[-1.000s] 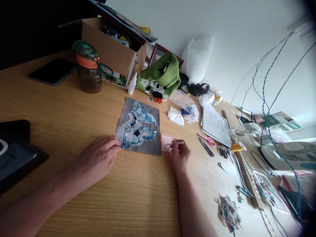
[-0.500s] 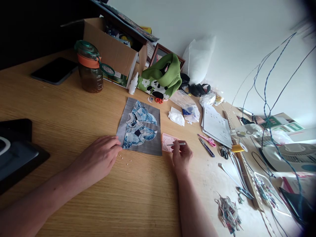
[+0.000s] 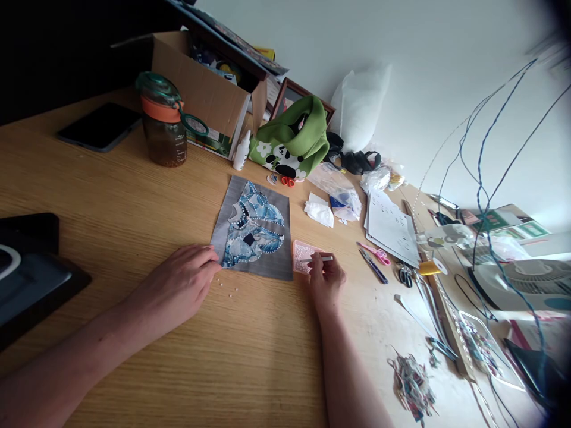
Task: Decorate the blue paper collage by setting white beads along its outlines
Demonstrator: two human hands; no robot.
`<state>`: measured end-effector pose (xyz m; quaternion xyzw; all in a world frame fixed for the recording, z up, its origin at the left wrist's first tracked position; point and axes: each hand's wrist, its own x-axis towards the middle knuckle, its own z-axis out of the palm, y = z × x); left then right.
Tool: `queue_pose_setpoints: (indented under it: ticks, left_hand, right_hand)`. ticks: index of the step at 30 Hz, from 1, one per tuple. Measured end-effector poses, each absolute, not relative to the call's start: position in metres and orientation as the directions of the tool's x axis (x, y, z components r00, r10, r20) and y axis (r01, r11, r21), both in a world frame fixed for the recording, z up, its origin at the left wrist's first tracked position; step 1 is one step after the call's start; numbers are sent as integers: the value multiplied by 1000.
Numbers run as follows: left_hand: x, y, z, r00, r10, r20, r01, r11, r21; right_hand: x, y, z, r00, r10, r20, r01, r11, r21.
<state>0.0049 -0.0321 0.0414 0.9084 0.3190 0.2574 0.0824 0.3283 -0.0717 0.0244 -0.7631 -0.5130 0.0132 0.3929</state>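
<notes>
At a cluttered wooden desk (image 3: 111, 202), seen from the head camera, a person works on a grey fabric square (image 3: 254, 229) bearing a blue patchwork design edged with small white beads; it lies flat near the middle of the desk, between the two hands. The left hand (image 3: 178, 288) rests palm down with fingers loosely together, its fingertips touching the near left corner of the square and closed on nothing. The right hand (image 3: 327, 279) pinches a slim white stylus (image 3: 317, 259) between thumb and fingers, the tip lying over a small pink tray (image 3: 303, 257) just beside the square's right edge. Over the last second almost nothing has shifted: the left hand has stayed planted on the corner, and the right hand has only nudged a little while the stylus tip keeps to the pink tray, which suggests the tool is still working at the tray rather than moving across to the fabric. A few loose white beads (image 3: 227, 291) lie on the wood just beside the left hand. Farther back stand a brown bottle (image 3: 163, 122) with an orange collar, an open cardboard box (image 3: 205, 89) and a green panda-print pouch (image 3: 289, 142); pink scissors (image 3: 375, 252) and a stack of papers (image 3: 390, 226) lie to the right.
</notes>
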Motion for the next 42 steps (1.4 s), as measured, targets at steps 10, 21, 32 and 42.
queue_pose_setpoints:
  ticks: [10, 21, 32, 42]
  left_hand:
    - [5, -32, 38, 664, 628, 405, 534, -778, 330]
    - [5, -32, 37, 665, 623, 411, 533, -782, 324]
    - [6, -33, 41, 664, 637, 391, 534, -770, 349]
    - [7, -32, 40, 657, 646, 388, 534, -763, 365]
  right_hand:
    - [329, -71, 25, 465, 804, 371, 776, -168, -608]
    - [324, -70, 30, 458, 807, 372, 778, -162, -607]
    - [317, -74, 39, 594, 691, 412, 666, -136, -733]
    - [314, -68, 59, 777, 613, 143, 70, 142, -987]
